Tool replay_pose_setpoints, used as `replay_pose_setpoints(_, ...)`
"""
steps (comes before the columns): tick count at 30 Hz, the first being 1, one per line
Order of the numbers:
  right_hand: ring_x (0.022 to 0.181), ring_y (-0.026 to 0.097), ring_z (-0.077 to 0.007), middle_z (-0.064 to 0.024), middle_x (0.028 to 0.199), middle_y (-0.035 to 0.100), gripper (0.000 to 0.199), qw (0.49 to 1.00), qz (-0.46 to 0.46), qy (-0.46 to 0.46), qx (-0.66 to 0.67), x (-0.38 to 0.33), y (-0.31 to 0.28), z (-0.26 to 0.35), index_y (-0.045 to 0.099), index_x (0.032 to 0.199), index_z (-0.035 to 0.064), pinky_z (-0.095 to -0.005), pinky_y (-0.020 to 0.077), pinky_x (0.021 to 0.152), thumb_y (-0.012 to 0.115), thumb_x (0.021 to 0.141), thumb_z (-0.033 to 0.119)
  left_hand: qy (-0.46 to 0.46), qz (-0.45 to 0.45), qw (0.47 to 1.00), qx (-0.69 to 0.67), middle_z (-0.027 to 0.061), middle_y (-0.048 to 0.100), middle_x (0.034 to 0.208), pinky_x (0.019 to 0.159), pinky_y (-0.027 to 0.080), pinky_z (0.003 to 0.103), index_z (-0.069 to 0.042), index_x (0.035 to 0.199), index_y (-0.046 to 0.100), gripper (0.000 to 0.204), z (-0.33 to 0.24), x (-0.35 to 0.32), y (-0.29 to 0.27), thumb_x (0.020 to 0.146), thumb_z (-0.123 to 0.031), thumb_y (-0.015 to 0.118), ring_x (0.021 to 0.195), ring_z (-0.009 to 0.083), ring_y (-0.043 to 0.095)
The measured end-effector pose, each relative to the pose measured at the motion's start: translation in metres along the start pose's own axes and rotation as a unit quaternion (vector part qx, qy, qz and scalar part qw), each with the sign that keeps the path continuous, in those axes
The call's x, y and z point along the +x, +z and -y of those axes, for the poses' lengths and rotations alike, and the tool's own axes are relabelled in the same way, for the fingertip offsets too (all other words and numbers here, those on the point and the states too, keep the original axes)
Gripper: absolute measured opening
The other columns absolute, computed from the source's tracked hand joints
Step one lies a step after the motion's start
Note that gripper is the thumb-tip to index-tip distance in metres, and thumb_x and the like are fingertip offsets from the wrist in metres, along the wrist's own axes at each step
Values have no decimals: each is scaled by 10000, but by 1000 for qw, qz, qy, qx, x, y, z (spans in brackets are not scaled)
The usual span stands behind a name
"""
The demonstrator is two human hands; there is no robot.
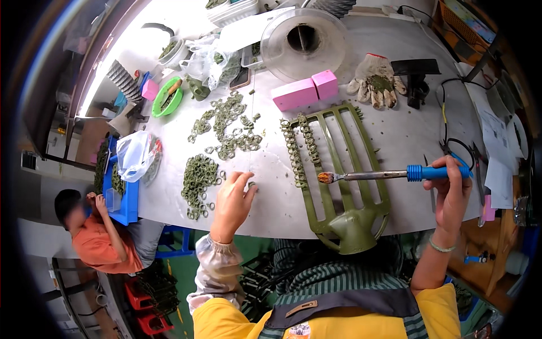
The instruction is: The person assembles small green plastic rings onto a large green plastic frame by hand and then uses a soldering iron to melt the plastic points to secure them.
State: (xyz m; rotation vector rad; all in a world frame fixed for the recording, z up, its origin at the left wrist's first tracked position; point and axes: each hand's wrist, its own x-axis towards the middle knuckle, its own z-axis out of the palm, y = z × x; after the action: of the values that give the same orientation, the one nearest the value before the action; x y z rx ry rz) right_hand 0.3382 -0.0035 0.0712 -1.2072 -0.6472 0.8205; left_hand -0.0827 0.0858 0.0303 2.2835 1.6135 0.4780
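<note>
My left hand (230,204) is over the table, with a small green ring (252,185) pinched between thumb and index finger. In my right hand (450,183) is a soldering iron (389,174) with a blue handle and metal shaft. Its orange-brown, crusted tip (326,177) points left, over the green slotted frame (351,164). This frame has long bars and a cup-shaped base (354,230) near the table's front edge. Rows of green rings (307,138) line its left bars. Loose green rings lie in a near pile (199,183) and a farther, spread-out pile (228,121).
Pink blocks (305,92), a stained glove (377,82) and a black stand (416,87) are beyond the frame. A clear round disc (305,45) is at the back. Left are a green bowl (168,97) and a blue tray (129,200). Another person (101,237) sits at far left.
</note>
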Motion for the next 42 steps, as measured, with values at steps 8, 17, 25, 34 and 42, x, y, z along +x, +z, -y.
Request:
replay_pose_setpoints(8,571,674,-159,-84,818,694,269,1000,6,-16,-14,-3,4,2,670,915,-4,-248,558,571,631,971,256,133,6,986,98,105,645,1109,807,547,394,-69,1125,661,340,12,-5,11,794,8,651,1001,298,625)
replay_pose_setpoints(17,571,675,-162,-89,823,697,261,1000,-8,-16,-21,-6,4,2,674,921,-10,-249,558,574,635,969,243,23,-103,994,27,114,715,890,675,558,326,-57,1042,670,193,2,15,10,854,-22,700,770,262,715)
replay_pose_setpoints(25,587,681,-179,-97,815,695,285,1000,0,-15,-21,-3,6,-6,681,926,-18,-270,570,591,649,964,262,175,-36,973,-148,75,733,872,704,544,324,-51,959,749,127,-86,49,25,833,-35,738,812,237,679)
replay_pose_setpoints(34,595,685,-177,-100,827,696,277,1000,16,2,14,3,18,-22,688,926,-27,-281,581,590,654,963,245,278,-52,959,1,-25,718,831,801,458,350,-123,898,747,79,-90,69,43,825,-154,749,892,201,595)
replay_pose_setpoints(42,555,672,-174,-95,834,699,257,1000,-1,-12,-2,2,0,-1,691,906,-3,-260,565,551,657,947,248,280,-12,959,-49,2,720,883,807,468,347,-107,933,741,106,-89,79,32,831,-133,755,905,210,602)
